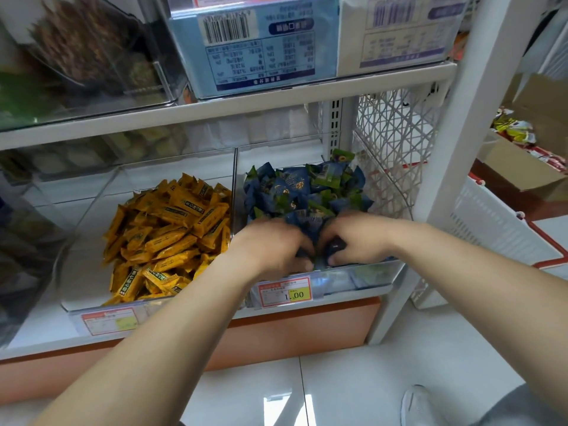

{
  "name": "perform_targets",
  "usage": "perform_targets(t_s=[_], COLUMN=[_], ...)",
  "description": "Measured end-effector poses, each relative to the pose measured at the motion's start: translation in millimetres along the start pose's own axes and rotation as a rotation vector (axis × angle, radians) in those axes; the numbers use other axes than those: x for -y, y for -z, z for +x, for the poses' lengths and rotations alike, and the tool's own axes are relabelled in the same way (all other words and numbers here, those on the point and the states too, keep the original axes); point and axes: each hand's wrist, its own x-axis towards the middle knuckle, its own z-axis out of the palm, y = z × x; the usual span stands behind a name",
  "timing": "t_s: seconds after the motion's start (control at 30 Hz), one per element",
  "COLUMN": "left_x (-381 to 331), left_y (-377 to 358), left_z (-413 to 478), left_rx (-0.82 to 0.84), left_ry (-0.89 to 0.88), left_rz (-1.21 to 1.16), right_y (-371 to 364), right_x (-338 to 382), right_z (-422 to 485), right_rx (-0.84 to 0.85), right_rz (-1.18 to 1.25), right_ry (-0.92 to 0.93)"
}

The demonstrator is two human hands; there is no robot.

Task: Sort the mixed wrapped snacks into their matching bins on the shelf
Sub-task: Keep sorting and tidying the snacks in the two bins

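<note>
Blue bin (378,272): I see both hands inside, at front.
Left hand (273,247): fingers buried in blue snacks (295,186); grip unclear.
Right hand (356,241): pinching a dark snack (335,246).
Yellow snacks (166,229): left of blue bin.

The left hand (276,250) and right hand (353,244) lead back into bare forearms (184,327). Low on the right are a white shoe (418,407) and grey cloth (519,410) over the leg.

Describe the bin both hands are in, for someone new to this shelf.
On the white rack's lower shelf sit two clear bins. Pick the right bin, beside the white post. It holds blue snacks; the left bin holds yellow snacks.
</note>
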Motion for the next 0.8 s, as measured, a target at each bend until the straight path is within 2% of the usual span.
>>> perform_targets(t_s=[0.07, 0.23, 0.37, 0.5, 0.63, 0.8], left_x=[0.3, -6.4, -10.6, -6.9, -5.3, -3.4], left_y=[1.7, -4.5, -12.0, -10.6, -10.2, -6.5], left_z=[1.8, 10.8, 14.8, 17.6, 17.9, 15.7], left_rx=[-0.013, -0.096, -0.195, -0.141, -0.136, -0.143], left_ry=[0.065, 0.271, 0.355, 0.378, 0.382, 0.363], left_rz=[-0.039, 0.026, 0.065, -0.096, -0.16, -0.246], right_y=[-1.9, -2.3, -4.3, -7.6, -13.0, -9.8], right_x=[-7.5, -3.4, -5.8, -11.4, -10.4, -9.0], right_z=[1.0, 11.1, 13.1, 13.7, 15.7, 18.3], right_rx=[0.073, 0.032, 0.086, 0.109, 0.109, 0.101], right_rz=[-0.144, -0.321, -0.175, 0.097, 0.31, 0.313], right_ry=[-0.108, -0.277, -0.286, -0.278, -0.306, -0.314])
